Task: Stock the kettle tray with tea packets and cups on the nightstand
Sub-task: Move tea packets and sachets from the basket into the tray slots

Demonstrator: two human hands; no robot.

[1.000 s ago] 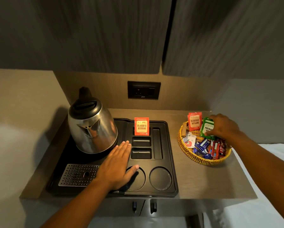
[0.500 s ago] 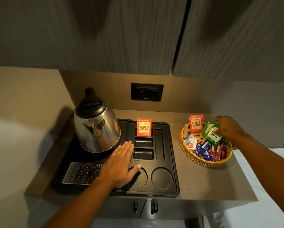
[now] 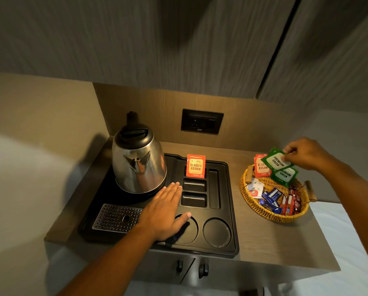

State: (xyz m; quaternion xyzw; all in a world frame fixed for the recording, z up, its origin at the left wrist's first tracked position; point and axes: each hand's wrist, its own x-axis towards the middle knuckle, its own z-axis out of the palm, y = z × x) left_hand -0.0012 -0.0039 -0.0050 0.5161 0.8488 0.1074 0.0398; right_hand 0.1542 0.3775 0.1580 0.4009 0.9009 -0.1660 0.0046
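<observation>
The right hand (image 3: 304,153) pinches a green "Premium Green" tea packet (image 3: 276,161) by its upper corner, lifted just above the wicker basket (image 3: 272,212); a second green packet (image 3: 285,175) hangs close under it and may be caught in the same pinch, though that cannot be told for sure. The left hand (image 3: 166,207) lies flat and open on the black kettle tray (image 3: 232,210), fingers spread, holding nothing and steadying the tray beside the steel kettle (image 3: 139,163). One red "Classic Assam" packet (image 3: 196,166) already stands upright in the rear slot; the two short slots (image 3: 194,192) in front of it and the long slot (image 3: 214,189) are bare, as are both round cup wells (image 3: 216,231). No cups are in view.

To do this well, carry the green packet across to the next short slot, stand it upright with the label facing forward to match the red one, and shake off the second packet first if only one is wanted. Keep the left hand pressing lightly so the tray stays put on the desk (image 3: 253,248)
</observation>
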